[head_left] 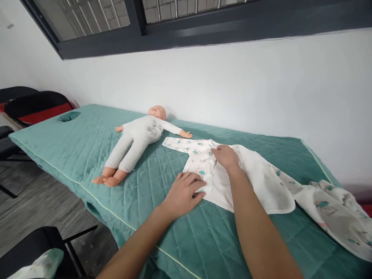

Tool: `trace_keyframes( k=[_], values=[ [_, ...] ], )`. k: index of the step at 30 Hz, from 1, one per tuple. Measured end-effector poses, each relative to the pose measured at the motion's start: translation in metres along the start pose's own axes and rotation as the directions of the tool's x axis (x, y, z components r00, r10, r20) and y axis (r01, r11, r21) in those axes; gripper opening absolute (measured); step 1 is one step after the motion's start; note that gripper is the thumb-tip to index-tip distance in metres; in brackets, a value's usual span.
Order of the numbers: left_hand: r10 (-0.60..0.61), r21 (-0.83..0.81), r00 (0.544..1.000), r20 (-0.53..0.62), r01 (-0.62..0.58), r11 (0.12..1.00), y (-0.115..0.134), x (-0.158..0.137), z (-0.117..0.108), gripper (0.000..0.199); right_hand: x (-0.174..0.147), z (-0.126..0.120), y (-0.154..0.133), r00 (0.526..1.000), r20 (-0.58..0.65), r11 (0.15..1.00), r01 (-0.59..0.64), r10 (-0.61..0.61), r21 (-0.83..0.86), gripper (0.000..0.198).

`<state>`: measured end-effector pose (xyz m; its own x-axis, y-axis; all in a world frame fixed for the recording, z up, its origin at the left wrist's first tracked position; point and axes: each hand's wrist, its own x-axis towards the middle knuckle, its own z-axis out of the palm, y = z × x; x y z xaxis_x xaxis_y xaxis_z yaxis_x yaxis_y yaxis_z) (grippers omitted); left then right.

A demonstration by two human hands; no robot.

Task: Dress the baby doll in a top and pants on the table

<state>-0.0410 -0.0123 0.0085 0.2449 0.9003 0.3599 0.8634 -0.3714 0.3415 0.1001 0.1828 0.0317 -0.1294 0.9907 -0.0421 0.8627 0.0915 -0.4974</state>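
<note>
The baby shirt (197, 156) lies spread on a massage bed (162, 170), printed with small teal and red figures on its left sleeve and front panel, while its other side is turned back to show plain white cloth. The person's left hand (183, 193) rests on the lower edge of the printed panel, fingers spread and thumb apart from the index finger. The right hand (226, 157) is at the middle of the shirt, higher up, its fingers bent against the cloth; whether they pinch it cannot be told. The two hands are apart.

A baby doll (139, 131) in a white suit lies on its back to the left, legs toward the near edge, one outstretched arm ending near the printed sleeve. At the far right a bunched printed cloth (343, 221) lies beside the shirt. A green quilted cover (69, 143) dresses the bed, which stands along a white wall (221, 85) below a dark-framed window (197, 31). Black chairs (37, 250) stand at the left.
</note>
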Motion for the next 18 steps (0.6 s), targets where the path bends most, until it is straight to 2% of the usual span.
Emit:
trace_keyframes(
  k=[3,9,12,18],
  values=[
    [-0.013,0.008,1.000,0.012,0.012,1.000,-0.0031,0.0004,-0.0001,0.023,0.0009,0.0018,-0.0007,1.000,-0.021,0.998,0.022,-0.020,0.062,0.025],
    [-0.034,-0.137,0.997,0.075,0.044,0.990,-0.0054,0.0037,-0.0049,0.030,-0.0002,0.0039,-0.0022,0.999,-0.042,0.993,0.028,-0.024,0.118,0.025],
    [-0.046,-0.098,0.996,0.070,0.053,0.994,-0.0047,0.0040,-0.0042,0.031,-0.0007,0.0051,-0.0023,0.998,-0.050,0.991,0.040,-0.034,0.128,0.028],
    [-0.059,0.015,0.998,-0.008,0.059,0.998,-0.0035,-0.0008,0.0043,0.049,-0.0014,0.0061,-0.0006,0.998,-0.047,0.982,0.048,-0.040,0.184,0.027]
  ],
)
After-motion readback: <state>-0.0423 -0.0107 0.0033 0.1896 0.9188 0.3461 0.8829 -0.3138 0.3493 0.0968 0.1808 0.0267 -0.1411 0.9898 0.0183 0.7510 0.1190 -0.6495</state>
